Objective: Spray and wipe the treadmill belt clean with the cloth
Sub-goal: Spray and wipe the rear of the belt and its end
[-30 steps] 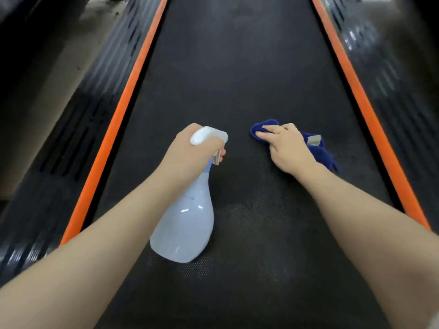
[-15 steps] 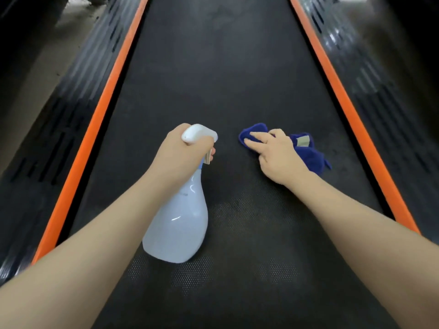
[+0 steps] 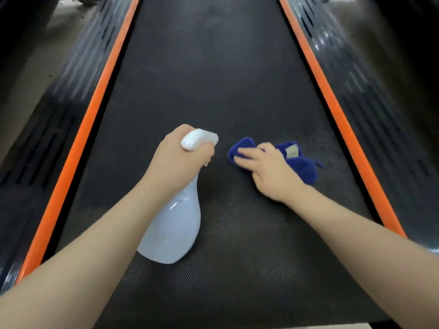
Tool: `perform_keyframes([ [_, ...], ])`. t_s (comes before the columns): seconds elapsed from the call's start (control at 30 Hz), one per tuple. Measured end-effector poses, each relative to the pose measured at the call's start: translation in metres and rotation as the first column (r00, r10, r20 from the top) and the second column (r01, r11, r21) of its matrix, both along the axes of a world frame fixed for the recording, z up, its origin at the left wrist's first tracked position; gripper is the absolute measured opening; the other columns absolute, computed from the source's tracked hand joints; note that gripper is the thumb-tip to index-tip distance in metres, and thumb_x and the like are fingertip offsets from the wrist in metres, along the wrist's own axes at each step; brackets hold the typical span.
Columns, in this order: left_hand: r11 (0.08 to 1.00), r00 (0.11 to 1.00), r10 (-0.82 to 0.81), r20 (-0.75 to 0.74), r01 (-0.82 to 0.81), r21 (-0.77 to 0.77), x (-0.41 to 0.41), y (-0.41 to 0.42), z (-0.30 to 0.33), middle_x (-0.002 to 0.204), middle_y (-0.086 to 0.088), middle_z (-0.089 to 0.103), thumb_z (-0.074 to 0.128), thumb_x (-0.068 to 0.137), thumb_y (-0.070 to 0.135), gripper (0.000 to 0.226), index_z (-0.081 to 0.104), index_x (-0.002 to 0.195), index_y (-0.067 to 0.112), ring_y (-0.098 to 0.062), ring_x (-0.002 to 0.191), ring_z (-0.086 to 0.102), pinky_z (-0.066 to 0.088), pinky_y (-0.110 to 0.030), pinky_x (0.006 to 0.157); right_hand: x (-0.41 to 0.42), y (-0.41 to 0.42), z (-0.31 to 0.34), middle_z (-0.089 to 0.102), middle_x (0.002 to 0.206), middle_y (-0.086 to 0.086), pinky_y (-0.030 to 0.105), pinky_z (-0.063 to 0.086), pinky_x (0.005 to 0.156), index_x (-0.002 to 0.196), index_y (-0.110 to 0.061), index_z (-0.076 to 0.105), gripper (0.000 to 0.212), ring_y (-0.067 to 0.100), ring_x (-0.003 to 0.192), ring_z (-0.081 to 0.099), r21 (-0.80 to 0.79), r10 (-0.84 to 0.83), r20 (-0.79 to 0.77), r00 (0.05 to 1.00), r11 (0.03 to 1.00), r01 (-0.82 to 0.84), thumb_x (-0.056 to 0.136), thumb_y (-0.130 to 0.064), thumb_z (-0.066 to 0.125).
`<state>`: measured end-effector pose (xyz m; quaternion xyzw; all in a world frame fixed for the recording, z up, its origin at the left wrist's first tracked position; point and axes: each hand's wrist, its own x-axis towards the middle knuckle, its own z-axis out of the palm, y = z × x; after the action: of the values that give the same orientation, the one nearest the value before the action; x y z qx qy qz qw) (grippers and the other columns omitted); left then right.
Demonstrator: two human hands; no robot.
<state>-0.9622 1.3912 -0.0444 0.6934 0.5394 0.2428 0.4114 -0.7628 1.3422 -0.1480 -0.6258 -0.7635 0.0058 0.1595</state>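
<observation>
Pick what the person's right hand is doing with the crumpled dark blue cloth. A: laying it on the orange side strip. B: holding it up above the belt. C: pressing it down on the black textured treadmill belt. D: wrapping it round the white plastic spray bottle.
C: the right hand lies with straight fingers on the crumpled dark blue cloth, flat against the black textured treadmill belt.

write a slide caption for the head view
Left hand holds spray bottle; right hand presses blue cloth on treadmill belt.

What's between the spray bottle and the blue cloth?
Nothing: the head view shows only bare black belt between the bottle and the cloth.
</observation>
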Motion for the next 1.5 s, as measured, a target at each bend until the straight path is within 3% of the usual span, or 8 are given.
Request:
perform_keyframes([
  [0.17, 0.998, 0.996, 0.042, 0.077, -0.038, -0.054, -0.008, 0.003, 0.004, 0.087, 0.011, 0.07, 0.057, 0.074, 0.031, 0.026, 0.071, 0.095, 0.021, -0.009, 0.085, 0.066, 0.051, -0.029, 0.075, 0.019, -0.016, 0.002, 0.061, 0.126, 0.005, 0.037, 0.042, 0.085, 0.115, -0.015, 0.067, 0.052, 0.032, 0.09, 0.056, -0.074, 0.275, 0.064, 0.959, 0.96, -0.27, 0.076, -0.006, 0.034],
  [0.33, 0.998, 0.997, 0.048, 0.06, -0.045, -0.046, -0.004, 0.002, 0.002, 0.074, 0.015, 0.068, 0.057, 0.084, 0.023, 0.017, 0.07, 0.096, 0.019, -0.01, 0.085, 0.065, 0.049, -0.026, 0.072, 0.023, 0.041, 0.002, 0.064, 0.12, 0.012, 0.041, 0.047, 0.076, 0.115, -0.012, 0.067, 0.051, 0.041, 0.088, 0.055, 0.03, -0.224, 0.114, 0.968, 0.974, 0.222, 0.08, -0.01, 0.03],
  [0.57, 0.996, 1.0, -0.031, 0.002, 0.031, -0.081, 0.008, 0.005, 0.0, 0.09, 0.006, 0.07, 0.06, 0.082, 0.023, 0.017, 0.071, 0.092, 0.016, -0.004, 0.081, 0.065, 0.048, -0.024, 0.072, 0.006, -0.045, 0.005, 0.063, 0.123, 0.0, 0.036, 0.05, 0.076, 0.115, -0.02, 0.068, 0.05, 0.028, 0.088, 0.058, -0.059, 0.29, 0.095, 0.952, 0.957, -0.285, 0.077, -0.012, 0.036],
  [0.77, 0.996, 0.999, -0.04, 0.019, 0.042, -0.078, 0.009, 0.005, -0.004, 0.091, -0.001, 0.071, 0.062, 0.078, 0.028, 0.024, 0.07, 0.094, 0.011, -0.014, 0.084, 0.065, 0.05, -0.028, 0.076, 0.049, 0.03, 0.007, 0.054, 0.134, 0.006, 0.042, 0.043, 0.081, 0.128, -0.017, 0.058, 0.049, 0.041, 0.1, 0.048, -0.061, -0.277, 0.136, 0.951, 0.956, 0.287, 0.086, -0.011, 0.035],
  [1.0, 0.993, 0.995, -0.09, -0.052, 0.086, -0.075, 0.017, 0.004, -0.007, 0.088, 0.005, 0.067, 0.055, 0.072, 0.037, 0.034, 0.069, 0.091, 0.012, -0.007, 0.079, 0.061, 0.045, -0.025, 0.07, 0.021, -0.066, -0.001, 0.065, 0.12, 0.0, 0.037, 0.05, 0.076, 0.112, -0.018, 0.069, 0.049, 0.029, 0.088, 0.058, -0.018, 0.172, 0.036, 0.984, 0.985, -0.172, 0.078, -0.016, 0.034],
  [1.1, 0.985, 0.987, -0.155, -0.034, 0.152, -0.08, 0.027, -0.006, 0.0, 0.07, 0.01, 0.065, 0.06, 0.086, 0.028, 0.019, 0.068, 0.091, 0.011, 0.002, 0.062, 0.056, 0.041, -0.013, 0.058, 0.032, -0.048, 0.012, 0.061, 0.125, 0.005, 0.033, 0.04, 0.094, 0.117, -0.014, 0.067, 0.051, 0.032, 0.101, 0.054, -0.094, -0.045, -0.15, 0.988, 0.995, 0.031, 0.077, -0.01, 0.035],
  [1.33, 0.947, 0.96, -0.266, 0.092, 0.278, -0.16, 0.098, -0.046, 0.008, 0.078, 0.001, 0.067, 0.057, 0.087, 0.026, 0.02, 0.062, 0.091, 0.008, -0.013, 0.075, 0.062, 0.046, -0.023, 0.069, 0.113, -0.089, 0.108, 0.066, 0.074, -0.001, 0.025, 0.046, 0.072, 0.085, -0.009, 0.065, 0.022, 0.013, 0.071, 0.061, -0.267, -0.314, -0.949, -0.023, 0.766, 0.585, 0.083, -0.006, 0.043],
  [1.5, 0.933, 0.977, -0.176, 0.119, 0.204, -0.297, 0.157, -0.058, -0.004, 0.066, -0.005, 0.056, 0.051, 0.082, 0.019, 0.02, 0.054, 0.08, -0.001, -0.018, 0.064, 0.052, 0.043, -0.031, 0.066, 0.12, -0.108, 0.119, 0.055, 0.063, -0.004, 0.029, 0.042, 0.061, 0.078, -0.015, 0.072, 0.03, 0.015, 0.059, 0.048, -0.427, -0.339, -0.904, -0.26, 0.74, 0.52, 0.09, -0.014, 0.045],
])
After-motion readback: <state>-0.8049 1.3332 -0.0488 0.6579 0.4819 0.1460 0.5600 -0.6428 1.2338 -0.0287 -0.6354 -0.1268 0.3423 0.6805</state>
